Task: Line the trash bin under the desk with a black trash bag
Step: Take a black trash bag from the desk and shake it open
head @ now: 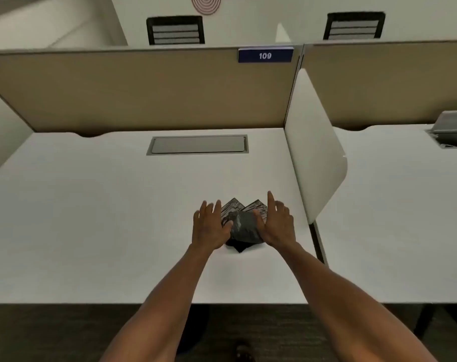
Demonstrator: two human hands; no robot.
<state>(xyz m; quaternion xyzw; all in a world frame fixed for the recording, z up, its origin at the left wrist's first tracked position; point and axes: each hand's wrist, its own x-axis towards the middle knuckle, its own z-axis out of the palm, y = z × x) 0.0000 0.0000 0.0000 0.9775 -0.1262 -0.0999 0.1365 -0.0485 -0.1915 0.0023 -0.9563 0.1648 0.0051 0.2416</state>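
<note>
Now, under the "109" plate (265, 55), your left hand (209, 228) and right hand (275, 226) flank the folded bag (244, 226) on the desk (91, 218), fingers spread, thumbs touching it.

The desk (104, 218) is plain white, and the folded trash bag (244, 226) on it is black with grey glossy creases. The partition (143, 90) is tan, its label (265, 55) dark blue with white "109"; the carpet (52, 333) is dark brown.
</note>
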